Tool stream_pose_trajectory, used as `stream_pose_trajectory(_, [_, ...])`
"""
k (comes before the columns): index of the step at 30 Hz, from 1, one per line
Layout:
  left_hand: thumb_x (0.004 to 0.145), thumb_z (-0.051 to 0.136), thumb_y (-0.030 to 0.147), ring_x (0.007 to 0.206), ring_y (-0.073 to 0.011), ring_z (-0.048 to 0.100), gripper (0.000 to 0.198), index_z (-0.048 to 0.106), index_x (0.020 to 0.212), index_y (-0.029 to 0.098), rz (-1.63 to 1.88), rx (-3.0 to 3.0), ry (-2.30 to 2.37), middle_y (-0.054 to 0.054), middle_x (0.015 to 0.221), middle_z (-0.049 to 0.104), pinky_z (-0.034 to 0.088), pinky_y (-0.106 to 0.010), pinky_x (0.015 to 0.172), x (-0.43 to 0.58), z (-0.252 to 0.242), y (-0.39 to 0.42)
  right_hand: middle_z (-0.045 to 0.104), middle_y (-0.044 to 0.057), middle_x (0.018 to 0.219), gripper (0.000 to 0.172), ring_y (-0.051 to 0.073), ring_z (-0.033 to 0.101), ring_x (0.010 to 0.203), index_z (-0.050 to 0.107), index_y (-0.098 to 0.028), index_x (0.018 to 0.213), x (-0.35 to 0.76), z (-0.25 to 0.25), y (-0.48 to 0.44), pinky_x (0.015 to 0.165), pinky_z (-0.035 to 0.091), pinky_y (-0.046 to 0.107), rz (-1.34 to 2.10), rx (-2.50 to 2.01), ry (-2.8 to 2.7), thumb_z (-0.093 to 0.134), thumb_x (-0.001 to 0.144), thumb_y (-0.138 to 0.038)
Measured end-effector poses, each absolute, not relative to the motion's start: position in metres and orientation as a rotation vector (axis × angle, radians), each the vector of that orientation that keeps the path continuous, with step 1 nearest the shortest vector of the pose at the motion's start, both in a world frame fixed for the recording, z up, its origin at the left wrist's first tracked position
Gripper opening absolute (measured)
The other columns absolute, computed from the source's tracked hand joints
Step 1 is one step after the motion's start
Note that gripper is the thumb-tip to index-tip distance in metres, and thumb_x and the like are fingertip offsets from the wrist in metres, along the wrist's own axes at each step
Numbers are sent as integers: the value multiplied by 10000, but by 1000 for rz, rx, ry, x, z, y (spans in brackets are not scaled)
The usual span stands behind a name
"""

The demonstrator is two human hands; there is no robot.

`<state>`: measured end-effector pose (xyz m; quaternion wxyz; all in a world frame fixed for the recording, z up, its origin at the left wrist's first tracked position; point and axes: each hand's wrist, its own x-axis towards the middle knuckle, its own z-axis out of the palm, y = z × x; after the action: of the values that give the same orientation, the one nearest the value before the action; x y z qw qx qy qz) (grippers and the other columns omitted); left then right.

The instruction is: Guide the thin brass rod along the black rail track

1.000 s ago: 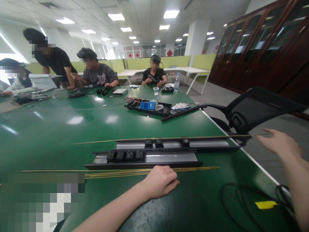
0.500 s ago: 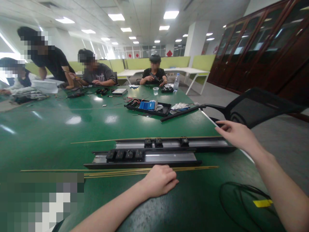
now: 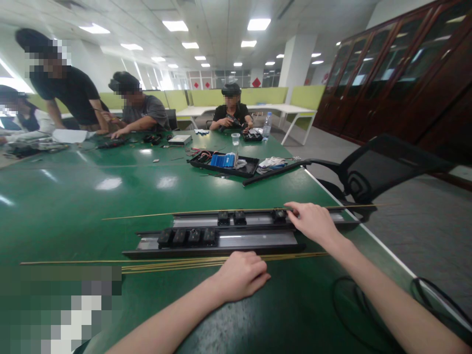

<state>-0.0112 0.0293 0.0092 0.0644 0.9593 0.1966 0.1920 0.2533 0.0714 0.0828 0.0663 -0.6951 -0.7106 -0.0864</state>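
Note:
My left hand (image 3: 243, 276) rests on the green table with its fingers curled. Several thin brass-coloured rods (image 3: 162, 267) pass behind or under its knuckles; the palm is hidden. My right hand (image 3: 313, 221) reaches over the far black-edged metal rail (image 3: 258, 216), index finger and thumb slightly apart. Its fingertips are beside a black block (image 3: 279, 215) and a single long brass-coloured rod (image 3: 140, 216) along the rail's back edge; I cannot tell whether they touch. The nearer rail (image 3: 254, 239) carries several black blocks (image 3: 194, 237) in a row at its left part.
A black tray (image 3: 250, 164) holding a blue finned part, with gloves (image 3: 273, 163) and a black bar (image 3: 273, 172), lies farther back. A black chair (image 3: 379, 167) stands at the right table edge. A black cable (image 3: 342, 305) is at lower right. Several people work across the table.
My right hand has moved left and down, from above the rail's right end to beside the black block. My left hand stays in place. The view has shifted slightly.

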Motion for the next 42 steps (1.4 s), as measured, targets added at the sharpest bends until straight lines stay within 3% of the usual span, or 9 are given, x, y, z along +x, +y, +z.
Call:
stream_pose_trajectory(11, [1018, 502, 320, 721, -152, 601, 266, 558, 795, 186, 571, 2878, 586, -19, 758, 628, 416, -264, 617, -11, 11, 29, 777, 74, 971, 445, 226, 716, 836, 729, -296, 1194, 244, 70, 71, 707, 463, 313, -371, -2059, -2120, 341, 991, -374])
stream_pose_trajectory(42, [1019, 496, 322, 704, -153, 587, 282, 541, 776, 186, 609, 2901, 582, -11, 738, 618, 372, -280, 597, -11, 11, 28, 765, 82, 999, 380, 224, 697, 888, 764, -259, 1085, 265, 82, 75, 735, 451, 303, -257, -2301, -1981, 416, 941, -304])
